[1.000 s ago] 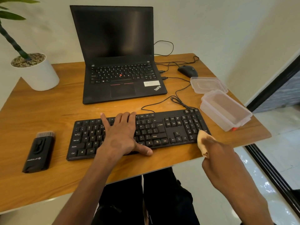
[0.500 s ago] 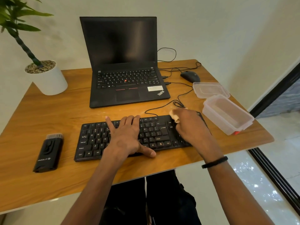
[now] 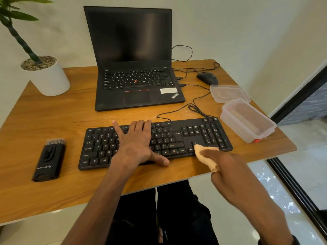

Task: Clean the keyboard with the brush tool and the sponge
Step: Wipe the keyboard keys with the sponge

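Keyboard (image 3: 177, 138), black plastic, wired, lies along the near edge of the brown wooden desk (image 3: 53, 121). Left hand (image 3: 136, 145) rests flat on its middle keys, fingers straight and slightly spread, thumb out along the front edge. Right hand (image 3: 228, 170) grips a small tan sponge (image 3: 203, 154), fingers curled round it, pressing it onto the lower right keys by the arrow cluster. Black brush tool (image 3: 48, 160) with grey bristles lies on the desk just left of the keyboard, untouched. Open black laptop (image 3: 136, 68) stands behind the keyboard; black mouse (image 3: 207, 77) to its right. Two clear plastic containers (image 3: 246, 117) sit at the right edge. White plant pot (image 3: 47, 76) at far left.
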